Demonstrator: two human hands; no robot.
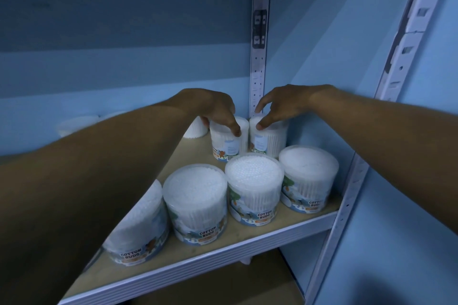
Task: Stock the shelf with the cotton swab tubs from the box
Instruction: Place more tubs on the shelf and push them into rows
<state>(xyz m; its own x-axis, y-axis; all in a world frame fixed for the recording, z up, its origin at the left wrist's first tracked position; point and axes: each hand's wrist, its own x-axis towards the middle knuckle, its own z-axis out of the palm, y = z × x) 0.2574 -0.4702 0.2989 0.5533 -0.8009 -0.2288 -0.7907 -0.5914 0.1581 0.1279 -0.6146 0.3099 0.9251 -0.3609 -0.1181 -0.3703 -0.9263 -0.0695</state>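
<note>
Both arms reached to the back right corner of the shelf (pixel 277 231). The left hand (pixel 218 109) gripped the top of 1 tub (pixel 226 142), thumb curled down its front and fingers round the far side. The right hand (pixel 285 104) held the top of a 2nd tub (pixel 267 140) just beside it, thumb on the lid edge and index finger raised. These 2 tubs stood upright, touching or nearly so, against the back wall (pixel 124 69) by the post (pixel 259 44). A front row of 4 tubs (pixel 252 186) stood upright near the shelf edge, labels reading COTTON BUDS. More tubs (pixel 195 129) showed, blurred, behind the left arm.
</note>
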